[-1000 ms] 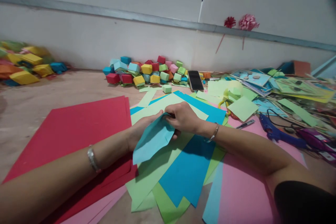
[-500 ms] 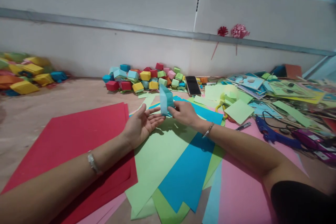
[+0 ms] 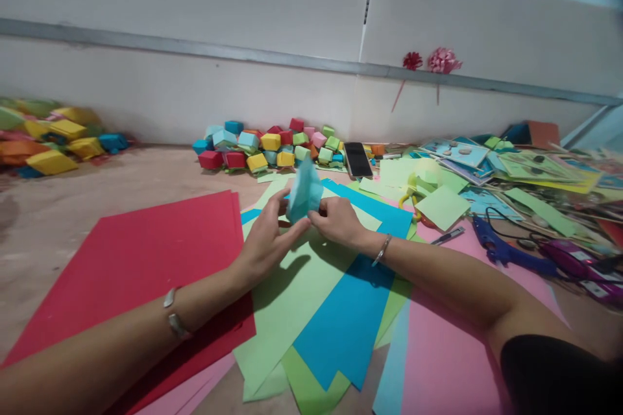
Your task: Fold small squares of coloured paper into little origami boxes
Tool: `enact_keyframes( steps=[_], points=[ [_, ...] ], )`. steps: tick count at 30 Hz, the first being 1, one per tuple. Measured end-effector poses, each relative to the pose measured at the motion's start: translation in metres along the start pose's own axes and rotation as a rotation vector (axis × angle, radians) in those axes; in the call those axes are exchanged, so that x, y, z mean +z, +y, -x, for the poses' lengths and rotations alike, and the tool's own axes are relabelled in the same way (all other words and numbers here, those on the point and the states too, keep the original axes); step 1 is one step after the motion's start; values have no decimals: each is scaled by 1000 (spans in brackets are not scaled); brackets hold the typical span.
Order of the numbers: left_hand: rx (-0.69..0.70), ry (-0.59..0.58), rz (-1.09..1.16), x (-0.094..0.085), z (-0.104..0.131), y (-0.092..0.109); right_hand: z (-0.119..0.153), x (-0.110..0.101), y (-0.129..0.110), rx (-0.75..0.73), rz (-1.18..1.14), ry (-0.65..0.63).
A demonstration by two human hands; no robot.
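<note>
The right hand (image 3: 337, 224) pinches folded light-blue paper (image 3: 304, 193), seemingly to hold it upright. The left hand (image 3: 263, 245), fingers half-open, cups its other side; below the fingers lies a pale-green sheet (image 3: 292, 301).

Well left of the phone (image 3: 357, 160), the outer heap of folded paper (image 3: 68, 130) is blurred and cut off by the picture's edge. Nearer than the phone, the light blue paper's (image 3: 304, 191) lower edge is partly hidden by the fingers. Right of the phone, the purple device's (image 3: 567, 256) markings are too small to be read.
</note>
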State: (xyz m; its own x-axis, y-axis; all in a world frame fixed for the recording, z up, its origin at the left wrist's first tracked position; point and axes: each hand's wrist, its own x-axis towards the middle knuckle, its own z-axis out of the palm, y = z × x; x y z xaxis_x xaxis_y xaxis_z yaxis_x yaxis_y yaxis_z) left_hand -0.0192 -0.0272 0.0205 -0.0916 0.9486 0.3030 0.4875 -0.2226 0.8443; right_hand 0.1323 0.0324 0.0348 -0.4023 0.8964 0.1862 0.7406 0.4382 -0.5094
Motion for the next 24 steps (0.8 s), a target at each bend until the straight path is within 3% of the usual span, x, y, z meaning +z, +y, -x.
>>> enact_keyframes(
  steps=[3, 8, 14, 19, 24],
  points=[
    [-22, 8, -106, -1, -1, -2, 1, 3, 0, -37, -3, -36],
    [-58, 124, -228, -6, -8, -7, 8, 7, -4, -68, 10, -72],
    [-147, 182, -241, -8, -11, -6, 11, 13, -4, -148, -57, 100],
    [-130, 195, -183, -5, -8, -5, 10, 17, 3, -371, -96, 233],
    [-51, 183, -52, -3, -7, -5, 10, 17, 5, -422, -196, 238]
  ],
)
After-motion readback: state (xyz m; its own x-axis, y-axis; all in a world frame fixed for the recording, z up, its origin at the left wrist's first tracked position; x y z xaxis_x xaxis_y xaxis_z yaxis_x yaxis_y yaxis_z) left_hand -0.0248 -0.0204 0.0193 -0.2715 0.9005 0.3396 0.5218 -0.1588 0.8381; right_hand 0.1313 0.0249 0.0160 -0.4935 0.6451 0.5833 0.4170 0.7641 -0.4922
